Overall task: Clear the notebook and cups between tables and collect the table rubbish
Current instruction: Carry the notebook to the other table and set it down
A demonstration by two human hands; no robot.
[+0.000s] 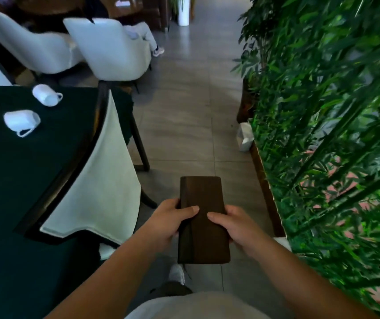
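I hold a dark brown closed notebook (201, 199) flat in front of me over the aisle floor. My left hand (169, 223) grips its left edge with the thumb on the cover. My right hand (237, 224) grips its right edge the same way. Two white cups lie on their sides on the dark green table (11, 192) to my left: the nearer cup (21, 122) and the farther cup (46, 95), both well away from my hands.
A white-backed chair (101, 180) stands pushed against the table's right edge. Two white armchairs (113, 51) stand ahead on the left, with a seated person's leg beyond. A bamboo plant hedge (334, 134) lines the right of the grey tiled aisle. A small white box (245, 137) sits at its base.
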